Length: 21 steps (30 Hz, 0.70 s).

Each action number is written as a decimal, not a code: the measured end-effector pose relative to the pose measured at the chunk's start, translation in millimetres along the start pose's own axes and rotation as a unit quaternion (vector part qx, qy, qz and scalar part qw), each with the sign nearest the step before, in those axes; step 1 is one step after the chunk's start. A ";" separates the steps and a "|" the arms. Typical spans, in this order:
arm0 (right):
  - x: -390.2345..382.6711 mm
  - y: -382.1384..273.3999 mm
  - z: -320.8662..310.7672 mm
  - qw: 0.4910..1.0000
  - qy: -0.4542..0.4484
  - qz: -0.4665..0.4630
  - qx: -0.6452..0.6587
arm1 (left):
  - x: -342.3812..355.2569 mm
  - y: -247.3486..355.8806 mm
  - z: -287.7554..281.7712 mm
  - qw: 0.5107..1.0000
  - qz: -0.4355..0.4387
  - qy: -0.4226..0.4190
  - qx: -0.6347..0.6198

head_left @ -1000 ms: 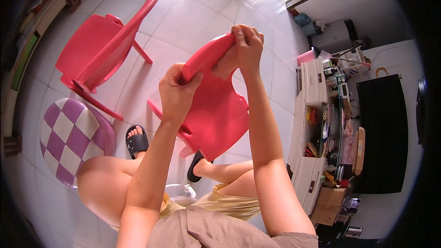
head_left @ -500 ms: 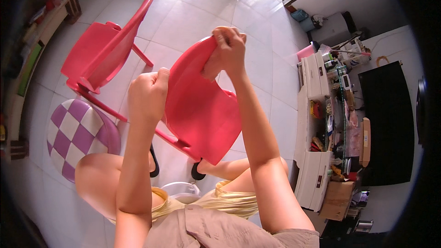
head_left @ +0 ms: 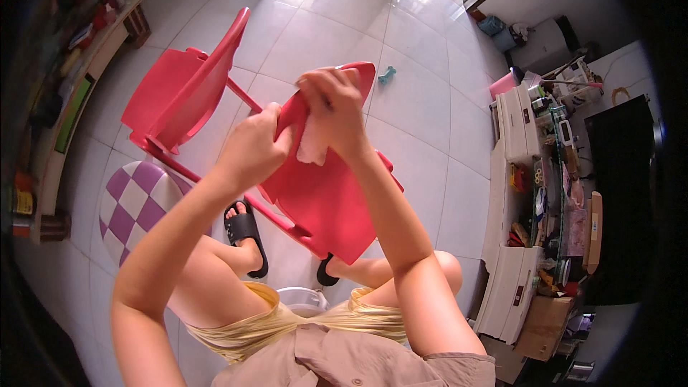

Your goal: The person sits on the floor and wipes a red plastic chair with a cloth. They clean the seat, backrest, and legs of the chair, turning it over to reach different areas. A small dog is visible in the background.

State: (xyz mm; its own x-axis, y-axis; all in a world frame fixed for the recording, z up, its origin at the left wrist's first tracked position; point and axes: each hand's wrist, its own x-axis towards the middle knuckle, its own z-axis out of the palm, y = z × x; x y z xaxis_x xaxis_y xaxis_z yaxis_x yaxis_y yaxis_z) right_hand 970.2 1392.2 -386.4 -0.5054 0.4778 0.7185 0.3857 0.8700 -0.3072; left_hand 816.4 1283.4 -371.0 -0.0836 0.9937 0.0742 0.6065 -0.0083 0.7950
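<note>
A red plastic chair (head_left: 337, 204) stands tilted right in front of my legs, its backrest toward my hands. My left hand (head_left: 252, 145) is closed around the left edge of that backrest. Close beside it, my right hand (head_left: 335, 109) presses a pale pinkish cloth (head_left: 311, 145) to the backrest near its top edge. Part of the cloth hangs out below the palm; the rest is hidden by the fingers, which are a little blurred.
Another red chair (head_left: 168, 89) is on the left, with a purple-and-white checked stool (head_left: 136, 208) nearer me. Between my feet shows a white bucket (head_left: 304, 299). A small teal object (head_left: 387, 74) lies on the tiles. Cluttered cabinets (head_left: 510, 272) line the right, a low shelf (head_left: 79, 107) the left.
My right hand has slid left along the backrest, closer to my left hand, and more of the cloth shows. The chair back has turned in my hold. The whole view has shifted a little.
</note>
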 end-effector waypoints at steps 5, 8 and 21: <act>1.6 80.6 -10.2 0.964 0.088 0.249 0.028 | -2.9 -5.7 15.0 0.999 -0.002 0.038 -0.035; -0.4 103.5 -20.6 0.959 0.059 0.278 -0.015 | -4.2 0.8 9.9 0.999 -0.018 0.017 -0.037; -4.4 -17.8 17.8 0.994 0.036 0.105 -0.021 | -0.3 -9.5 10.7 0.996 0.019 0.039 -0.083</act>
State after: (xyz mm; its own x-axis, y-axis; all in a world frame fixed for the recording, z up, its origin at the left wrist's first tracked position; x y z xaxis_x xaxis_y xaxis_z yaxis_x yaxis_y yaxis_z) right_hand 951.8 1376.8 -395.2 -0.3548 0.6367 0.6846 0.5089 0.7458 -0.4299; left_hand 819.1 1284.4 -385.1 -0.1283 0.9808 0.1468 0.4724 -0.0697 0.8786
